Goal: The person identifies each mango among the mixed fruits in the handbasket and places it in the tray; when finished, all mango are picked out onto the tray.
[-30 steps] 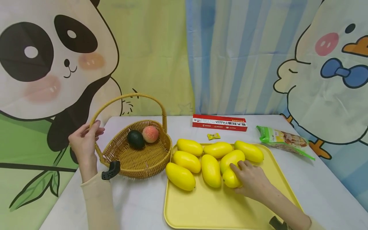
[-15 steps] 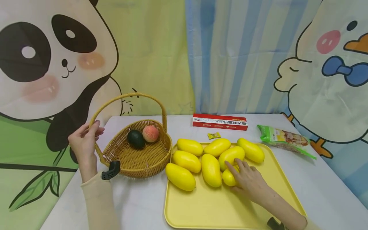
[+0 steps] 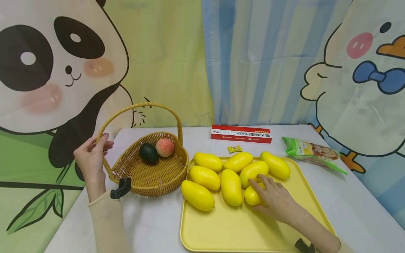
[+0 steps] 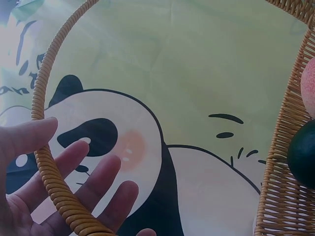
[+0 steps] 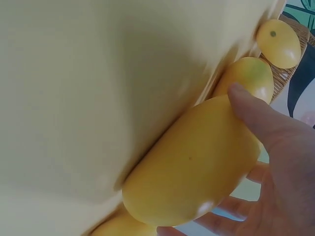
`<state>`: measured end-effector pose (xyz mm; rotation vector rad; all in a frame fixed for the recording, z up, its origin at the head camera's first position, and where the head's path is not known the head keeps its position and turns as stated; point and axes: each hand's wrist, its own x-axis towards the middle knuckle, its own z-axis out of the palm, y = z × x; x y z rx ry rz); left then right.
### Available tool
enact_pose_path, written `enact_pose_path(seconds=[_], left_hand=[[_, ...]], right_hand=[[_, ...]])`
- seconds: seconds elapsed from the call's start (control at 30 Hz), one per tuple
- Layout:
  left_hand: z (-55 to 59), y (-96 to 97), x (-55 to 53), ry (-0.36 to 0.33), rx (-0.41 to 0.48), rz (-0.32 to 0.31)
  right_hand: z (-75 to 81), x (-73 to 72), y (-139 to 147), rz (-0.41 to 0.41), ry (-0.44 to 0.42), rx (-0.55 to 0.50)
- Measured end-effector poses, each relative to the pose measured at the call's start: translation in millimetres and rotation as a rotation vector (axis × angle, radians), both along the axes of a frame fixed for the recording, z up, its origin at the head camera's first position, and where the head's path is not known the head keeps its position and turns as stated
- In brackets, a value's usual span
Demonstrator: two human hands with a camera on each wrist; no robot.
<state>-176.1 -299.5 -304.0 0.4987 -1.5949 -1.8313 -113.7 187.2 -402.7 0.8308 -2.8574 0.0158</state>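
My left hand holds one side of the arched handle of a wicker basket; the left wrist view has the thumb on the handle and the fingers behind it. A dark green avocado and a pinkish peach lie in the basket. Over on the yellow tray, my right hand grips a yellow mango, thumb on one side and fingers on the other. Several more mangoes lie around it, the nearest just behind the fingertips.
Behind the tray lie a red pasta box and a small yellow wrapped candy. A green food packet is at the right on the white table. Printed curtains hang behind.
My right hand has shifted slightly and its fingers have spread over the mango. Several mangoes toward the back of the tray have moved a little. The left hand keeps its place on the handle.
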Motion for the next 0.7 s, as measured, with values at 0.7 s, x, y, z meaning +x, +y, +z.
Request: enact_pose_path(seconds=[0.7], left_hand=[[0.5, 10.4, -0.3, -0.02, -0.06, 0.026]], right_hand=[[10.8, 2.8, 1.6, 0.021, -0.122, -0.084]])
